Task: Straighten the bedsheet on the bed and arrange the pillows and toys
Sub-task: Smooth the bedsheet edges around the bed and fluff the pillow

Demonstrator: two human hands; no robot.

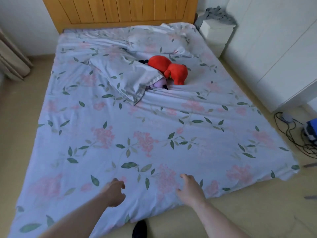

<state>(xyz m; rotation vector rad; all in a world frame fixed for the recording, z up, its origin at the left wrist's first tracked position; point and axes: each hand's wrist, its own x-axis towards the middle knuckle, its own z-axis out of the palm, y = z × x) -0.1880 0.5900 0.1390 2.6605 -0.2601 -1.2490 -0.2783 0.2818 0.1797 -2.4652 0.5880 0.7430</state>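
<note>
Both hands, the left hand (114,191) and right hand (190,188), are hovering with loosely curled, empty fingers over the floral bedsheet (154,143) at 6 o'clock, seemingly smoothing it, while the pillows (120,78) and red plush toy (168,68) at 12 o'clock are awaiting arranging.

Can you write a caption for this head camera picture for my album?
Two bare hands, left hand and right hand, reach over the wrinkled floral bedsheet toward a red plush toy.

Slatted wooden headboard (118,11) against white wall (22,19), beige tiled floor (240,213), tall white wardrobe (274,57), black cables (291,134).
</note>
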